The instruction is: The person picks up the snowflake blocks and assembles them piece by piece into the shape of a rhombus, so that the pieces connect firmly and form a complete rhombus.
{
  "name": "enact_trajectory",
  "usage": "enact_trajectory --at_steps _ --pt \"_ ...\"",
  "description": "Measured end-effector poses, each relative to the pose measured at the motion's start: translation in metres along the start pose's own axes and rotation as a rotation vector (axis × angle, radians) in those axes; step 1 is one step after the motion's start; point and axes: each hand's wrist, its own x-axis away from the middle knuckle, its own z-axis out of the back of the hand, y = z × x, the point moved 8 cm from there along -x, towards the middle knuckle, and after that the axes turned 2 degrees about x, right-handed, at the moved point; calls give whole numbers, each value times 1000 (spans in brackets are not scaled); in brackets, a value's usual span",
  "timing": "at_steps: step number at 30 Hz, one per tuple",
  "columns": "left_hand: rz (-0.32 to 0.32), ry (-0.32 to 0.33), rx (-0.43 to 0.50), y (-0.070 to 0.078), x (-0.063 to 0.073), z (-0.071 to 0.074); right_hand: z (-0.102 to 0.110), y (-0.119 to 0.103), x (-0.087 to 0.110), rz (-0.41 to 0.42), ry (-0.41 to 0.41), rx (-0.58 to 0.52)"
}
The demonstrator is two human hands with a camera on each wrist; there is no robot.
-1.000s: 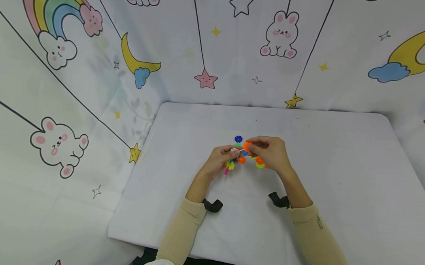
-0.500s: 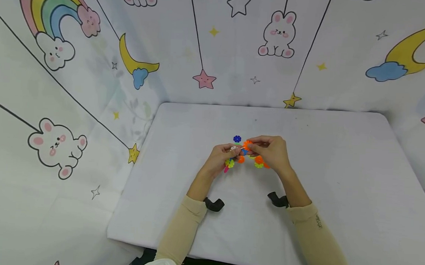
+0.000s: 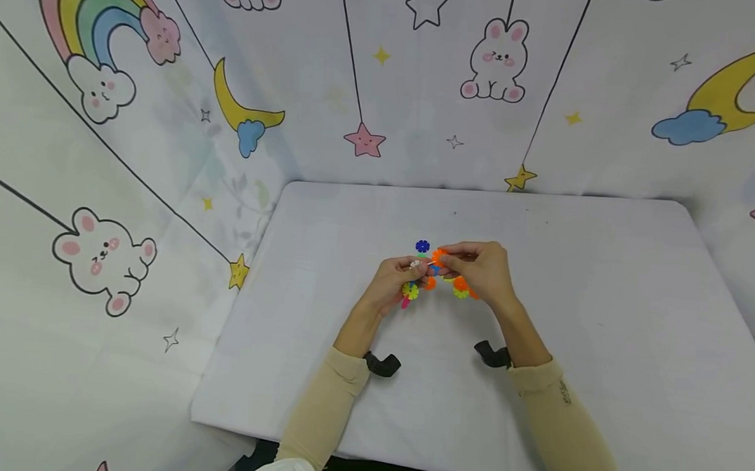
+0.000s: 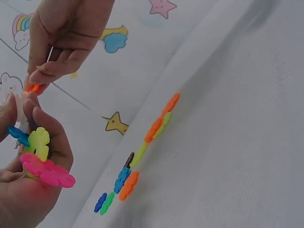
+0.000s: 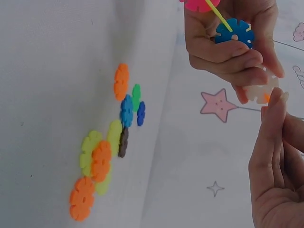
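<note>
My left hand (image 3: 391,284) holds a small chain of joined, notched plastic discs above the table. In the left wrist view, the chain includes a pink disc (image 4: 47,170), a yellow disc (image 4: 39,142) and a blue disc (image 4: 19,135). A white disc (image 5: 262,88) at its end sits between the left fingers and thumb. My right hand (image 3: 486,272) pinches an orange disc (image 3: 438,256) between thumb and fingers, mostly hidden by the fingertips in both wrist views. The orange disc meets the white disc's edge; how deep it sits cannot be seen.
Loose discs lie on the white-covered table (image 3: 602,308) beyond the hands, among them dark blue (image 5: 141,114), green (image 5: 136,97), brown (image 5: 123,142) and several orange (image 5: 82,198) and yellow ones, some overlapping. A printed cloth wall (image 3: 419,153) rises behind the table's far edge.
The left hand has shifted slightly toward the right hand, and its yellow and pink discs have tilted a little. The right hand keeps its pinch on the orange disc.
</note>
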Motion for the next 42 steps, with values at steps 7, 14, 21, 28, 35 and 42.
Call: enact_trajectory --at_steps 7,14,21,28,35,42 --pt "0 -3 10 -2 0 0 -2 0 -1 -6 -17 -16" --pt "-2 -8 -21 1 -1 0 -1 6 -3 -55 -39 -26" --pt "6 -1 -59 4 -2 2 0 12 -4 -86 -48 -26" --pt "0 32 -61 7 -2 6 7 11 -2 -57 -26 34" --pt "-13 51 -46 8 -3 12 16 18 -2 -72 -1 96" --pt "-8 32 -19 8 -1 10 20 24 2 -89 -3 165"
